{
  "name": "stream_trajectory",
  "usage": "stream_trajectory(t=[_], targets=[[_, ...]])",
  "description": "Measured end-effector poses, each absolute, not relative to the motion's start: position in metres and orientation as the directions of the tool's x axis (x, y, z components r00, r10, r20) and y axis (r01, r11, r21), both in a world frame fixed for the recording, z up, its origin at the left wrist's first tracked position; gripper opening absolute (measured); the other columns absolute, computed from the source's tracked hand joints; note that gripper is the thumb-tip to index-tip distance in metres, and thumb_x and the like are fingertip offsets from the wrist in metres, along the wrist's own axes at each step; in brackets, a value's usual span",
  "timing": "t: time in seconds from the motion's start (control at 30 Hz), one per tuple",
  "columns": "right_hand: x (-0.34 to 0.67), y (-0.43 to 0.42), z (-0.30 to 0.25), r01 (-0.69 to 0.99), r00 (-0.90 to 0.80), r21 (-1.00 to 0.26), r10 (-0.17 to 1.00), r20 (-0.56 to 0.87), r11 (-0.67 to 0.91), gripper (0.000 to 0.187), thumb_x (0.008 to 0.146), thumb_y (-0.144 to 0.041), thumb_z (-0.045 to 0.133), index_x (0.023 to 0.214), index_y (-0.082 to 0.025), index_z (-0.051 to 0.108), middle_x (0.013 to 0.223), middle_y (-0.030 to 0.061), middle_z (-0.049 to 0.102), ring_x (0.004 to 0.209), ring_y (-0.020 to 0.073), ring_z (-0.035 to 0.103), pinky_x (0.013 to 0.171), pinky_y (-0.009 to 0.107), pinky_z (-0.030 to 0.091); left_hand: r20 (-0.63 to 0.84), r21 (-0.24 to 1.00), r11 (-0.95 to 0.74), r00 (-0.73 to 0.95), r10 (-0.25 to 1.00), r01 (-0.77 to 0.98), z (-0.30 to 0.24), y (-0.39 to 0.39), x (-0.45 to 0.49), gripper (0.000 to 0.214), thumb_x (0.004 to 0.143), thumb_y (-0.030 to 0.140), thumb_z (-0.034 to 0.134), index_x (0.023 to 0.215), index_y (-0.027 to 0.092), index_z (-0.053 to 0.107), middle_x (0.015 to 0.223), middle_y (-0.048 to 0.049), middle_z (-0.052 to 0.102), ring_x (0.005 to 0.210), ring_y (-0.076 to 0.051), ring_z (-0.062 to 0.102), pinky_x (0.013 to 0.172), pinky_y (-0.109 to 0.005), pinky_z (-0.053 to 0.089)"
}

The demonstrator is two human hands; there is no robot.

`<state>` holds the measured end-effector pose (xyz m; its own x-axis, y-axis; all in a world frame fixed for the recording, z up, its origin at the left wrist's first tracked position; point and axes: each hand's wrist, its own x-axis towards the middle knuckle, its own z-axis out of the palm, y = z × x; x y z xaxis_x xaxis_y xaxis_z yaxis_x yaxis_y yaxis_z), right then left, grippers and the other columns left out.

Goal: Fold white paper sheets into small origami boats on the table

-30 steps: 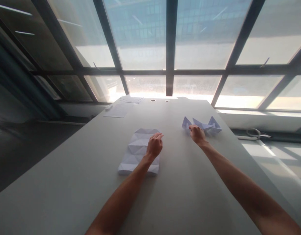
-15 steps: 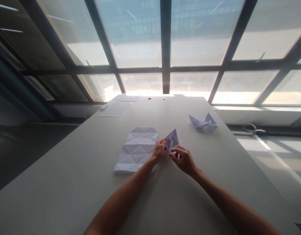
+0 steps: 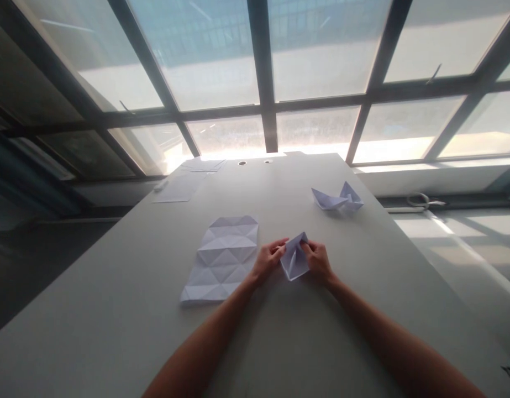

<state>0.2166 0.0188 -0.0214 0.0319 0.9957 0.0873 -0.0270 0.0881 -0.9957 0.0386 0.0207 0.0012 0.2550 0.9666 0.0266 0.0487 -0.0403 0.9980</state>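
Between my two hands is a small piece of folded paper (image 3: 294, 263), whitish-lilac, with a pocket that gapes toward me. My left hand (image 3: 270, 258) pinches its left edge. On the opposite side my right hand (image 3: 316, 258) grips the upper right edge, thumb on the near face; some of its fingers are hidden behind the paper. Just left of my left hand lies a creased sheet of paper (image 3: 225, 257), marked with a grid of triangular folds and partly covered by my left forearm.
Two folded paper boats (image 3: 331, 200) stand at the right on the white table (image 3: 126, 287). Flat paper sheets (image 3: 178, 188) lie at the far left, near a small pale object. Two round holes pierce the far end. Large windows (image 3: 221, 138) rise behind.
The folded paper has been turned, and its point now faces down toward me. My right hand has shifted up from the lower edge to the upper right edge. The camera view has tilted slightly.
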Motion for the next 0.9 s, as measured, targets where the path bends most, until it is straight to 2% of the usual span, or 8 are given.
stream_trajectory(t=[0.07,0.1,0.23,0.37,0.47,0.6,0.77,0.9], targets=[[0.217,0.018,-0.022,0.023,0.0,-0.997,0.998,0.07,0.07,0.049,0.084,-0.058,0.058,0.067,-0.013,0.065,0.056,0.0008,0.052,0.05,0.0118,0.039,0.046,0.025,0.027,0.033,0.999,-0.041,0.258,0.965,0.026,0.002,0.021,0.038,0.052,0.08,0.045,0.071,0.121,0.014,0.067,0.11,-0.0112,0.068,0.087,-0.021,0.064,0.072,-0.027,0.049],[0.217,0.018,-0.022,0.047,-0.022,-0.997,0.998,0.065,0.066,0.048,0.084,-0.057,0.058,0.066,-0.013,0.065,0.055,0.0005,0.052,0.05,0.0117,0.039,0.046,0.024,0.027,0.033,0.999,-0.039,0.252,0.967,0.022,0.002,0.021,0.037,0.051,0.079,0.042,0.072,0.122,0.016,0.066,0.11,-0.0107,0.067,0.087,-0.02,0.064,0.072,-0.026,0.049],[0.215,0.017,-0.023,0.148,-0.07,-0.984,0.994,0.086,0.096,0.042,0.085,-0.049,0.056,0.065,-0.013,0.065,0.056,0.0002,0.053,0.051,0.0118,0.04,0.047,0.024,0.027,0.084,0.996,-0.09,0.223,0.971,0.015,-0.001,0.02,0.038,0.03,0.078,0.035,0.073,0.102,0.018,0.068,0.1,-0.0065,0.065,0.087,-0.018,0.063,0.07,-0.024,0.051],[0.215,0.015,-0.021,0.22,-0.093,-0.966,0.988,0.12,0.138,0.038,0.087,-0.042,0.053,0.069,-0.013,0.07,0.058,0.001,0.058,0.052,0.0133,0.043,0.047,0.024,0.028,0.18,0.973,-0.205,0.213,0.96,0.104,-0.004,0.018,0.044,0.023,0.079,0.036,0.075,0.092,0.018,0.072,0.107,-0.0091,0.063,0.098,-0.021,0.063,0.074,-0.027,0.054],[0.216,0.012,-0.017,0.202,-0.171,-0.963,0.974,0.145,0.179,0.031,0.086,-0.034,0.053,0.083,-0.015,0.077,0.069,0.0018,0.067,0.059,0.0158,0.052,0.051,0.024,0.035,0.185,0.969,-0.205,0.142,0.972,0.14,-0.005,0.017,0.047,0.029,0.074,0.039,0.08,0.094,0.017,0.076,0.108,-0.01,0.063,0.096,-0.022,0.064,0.075,-0.029,0.055],[0.218,0.009,-0.013,0.15,-0.257,-0.965,0.951,0.172,0.215,0.032,0.082,-0.026,0.052,0.098,-0.016,0.078,0.08,0.003,0.073,0.066,0.0181,0.059,0.057,0.025,0.042,0.165,0.974,-0.173,0.061,0.984,0.149,-0.003,0.017,0.047,0.028,0.072,0.042,0.08,0.081,0.016,0.078,0.094,-0.0088,0.068,0.086,-0.021,0.066,0.074,-0.03,0.055],[0.22,0.011,-0.012,0.12,-0.206,-0.975,0.966,0.158,0.185,0.035,0.082,-0.025,0.049,0.101,-0.016,0.078,0.083,0.0039,0.074,0.072,0.02,0.062,0.061,0.027,0.045,0.105,0.99,-0.108,0.031,0.994,0.095,-0.003,0.016,0.048,0.031,0.071,0.044,0.081,0.081,0.015,0.075,0.081,-0.0075,0.072,0.074,-0.02,0.068,0.066,-0.028,0.053],[0.222,0.014,-0.011,0.095,-0.19,-0.986,0.975,0.118,0.138,0.034,0.085,-0.03,0.05,0.099,-0.016,0.078,0.08,0.0035,0.073,0.067,0.0181,0.06,0.058,0.026,0.043,0.051,0.995,-0.056,0.053,0.997,0.087,-0.005,0.016,0.048,0.035,0.074,0.047,0.078,0.084,0.014,0.072,0.081,-0.009,0.073,0.074,-0.021,0.069,0.062,-0.026,0.05]])
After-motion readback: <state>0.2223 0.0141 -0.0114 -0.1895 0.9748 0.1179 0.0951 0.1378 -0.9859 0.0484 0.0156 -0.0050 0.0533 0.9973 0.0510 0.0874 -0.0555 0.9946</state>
